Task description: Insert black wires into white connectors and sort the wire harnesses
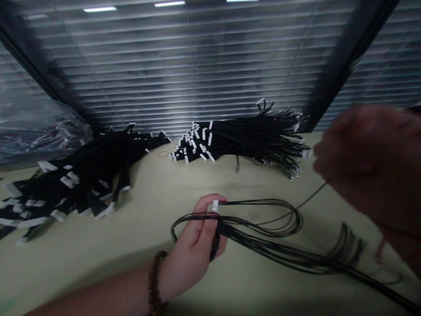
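My left hand [200, 241] is closed around a black wire harness [272, 250], with a small white connector [215, 205] between thumb and forefinger. Thin black wires loop out from the connector to the right and back, and the harness runs on toward the lower right edge. My right hand [358, 149] is raised at the right, smeared by motion. One thin wire [311, 195] stretches from the harness up to it. The right fingertips are too blurred to make out.
A pile of black cables with white connectors [95, 171] lies at the left. Another bundle of black wires [250, 136] rests at the back middle. Between them is a rubber band [163, 154]. Clear plastic wrap [39, 127] stands at the far left, before window blinds [197, 66].
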`<action>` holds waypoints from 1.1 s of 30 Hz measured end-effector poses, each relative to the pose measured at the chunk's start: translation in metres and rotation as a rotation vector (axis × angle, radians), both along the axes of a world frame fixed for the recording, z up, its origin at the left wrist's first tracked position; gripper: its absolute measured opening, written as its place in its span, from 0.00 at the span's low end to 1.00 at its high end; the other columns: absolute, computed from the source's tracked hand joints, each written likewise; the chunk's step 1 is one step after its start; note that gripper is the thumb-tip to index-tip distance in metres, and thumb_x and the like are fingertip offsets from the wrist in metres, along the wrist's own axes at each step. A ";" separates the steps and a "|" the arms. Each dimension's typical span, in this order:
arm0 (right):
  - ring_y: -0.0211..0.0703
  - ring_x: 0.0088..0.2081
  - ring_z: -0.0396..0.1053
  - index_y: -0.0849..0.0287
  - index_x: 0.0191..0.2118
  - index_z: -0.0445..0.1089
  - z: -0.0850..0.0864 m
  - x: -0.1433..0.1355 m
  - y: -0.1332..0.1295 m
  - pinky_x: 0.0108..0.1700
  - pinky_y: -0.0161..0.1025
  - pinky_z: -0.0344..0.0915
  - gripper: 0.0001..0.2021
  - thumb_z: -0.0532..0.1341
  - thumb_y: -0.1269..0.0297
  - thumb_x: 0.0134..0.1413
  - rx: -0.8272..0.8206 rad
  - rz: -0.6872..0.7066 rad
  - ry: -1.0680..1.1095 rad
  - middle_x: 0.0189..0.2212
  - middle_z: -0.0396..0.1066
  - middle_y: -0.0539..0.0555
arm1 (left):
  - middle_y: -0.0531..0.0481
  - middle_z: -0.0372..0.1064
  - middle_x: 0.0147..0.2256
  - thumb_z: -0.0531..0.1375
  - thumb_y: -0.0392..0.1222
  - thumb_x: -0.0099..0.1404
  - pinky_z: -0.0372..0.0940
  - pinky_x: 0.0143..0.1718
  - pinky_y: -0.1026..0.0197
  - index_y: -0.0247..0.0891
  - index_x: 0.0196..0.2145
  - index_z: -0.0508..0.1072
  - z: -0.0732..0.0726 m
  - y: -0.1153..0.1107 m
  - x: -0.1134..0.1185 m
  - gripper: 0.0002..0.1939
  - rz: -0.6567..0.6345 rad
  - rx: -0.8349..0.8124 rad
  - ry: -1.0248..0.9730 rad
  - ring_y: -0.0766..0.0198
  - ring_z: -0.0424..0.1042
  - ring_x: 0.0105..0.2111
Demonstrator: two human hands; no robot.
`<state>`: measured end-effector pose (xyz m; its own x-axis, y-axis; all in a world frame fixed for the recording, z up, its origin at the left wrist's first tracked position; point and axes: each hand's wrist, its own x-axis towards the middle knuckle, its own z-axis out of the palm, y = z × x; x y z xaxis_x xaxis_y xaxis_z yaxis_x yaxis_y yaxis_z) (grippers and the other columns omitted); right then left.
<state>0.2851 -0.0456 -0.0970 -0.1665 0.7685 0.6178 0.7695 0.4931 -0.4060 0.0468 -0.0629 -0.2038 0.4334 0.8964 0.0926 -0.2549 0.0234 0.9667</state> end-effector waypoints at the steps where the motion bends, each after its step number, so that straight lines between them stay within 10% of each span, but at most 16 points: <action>1: 0.30 0.19 0.60 0.60 0.30 0.71 -0.004 -0.018 -0.006 0.20 0.28 0.56 0.15 0.52 0.62 0.64 -0.069 0.133 0.089 0.20 0.67 0.49 | 0.62 0.52 0.17 0.47 0.53 0.71 0.46 0.16 0.69 0.42 0.51 0.55 0.000 -0.001 0.000 0.16 0.011 -0.008 -0.014 0.71 0.49 0.16; 8: 0.34 0.27 0.67 0.61 0.32 0.71 -0.040 -0.059 -0.019 0.30 0.33 0.59 0.12 0.53 0.69 0.63 -0.033 0.347 -0.199 0.26 0.71 0.50 | 0.63 0.50 0.16 0.49 0.54 0.70 0.44 0.16 0.69 0.45 0.49 0.54 0.005 -0.003 -0.001 0.16 0.009 -0.061 -0.113 0.72 0.47 0.15; 33: 0.36 0.25 0.60 0.61 0.30 0.70 -0.041 -0.058 -0.025 0.28 0.37 0.52 0.13 0.52 0.70 0.63 -0.009 0.380 -0.340 0.23 0.65 0.49 | 0.60 0.50 0.21 0.48 0.50 0.72 0.47 0.18 0.69 0.43 0.48 0.57 0.003 -0.005 0.001 0.12 0.039 -0.020 -0.041 0.73 0.49 0.19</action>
<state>0.2275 -0.0708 -0.1384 -0.6259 0.6193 0.4740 0.6254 0.7617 -0.1695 0.0478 -0.0681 -0.2009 0.3948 0.9142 0.0914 -0.2950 0.0319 0.9550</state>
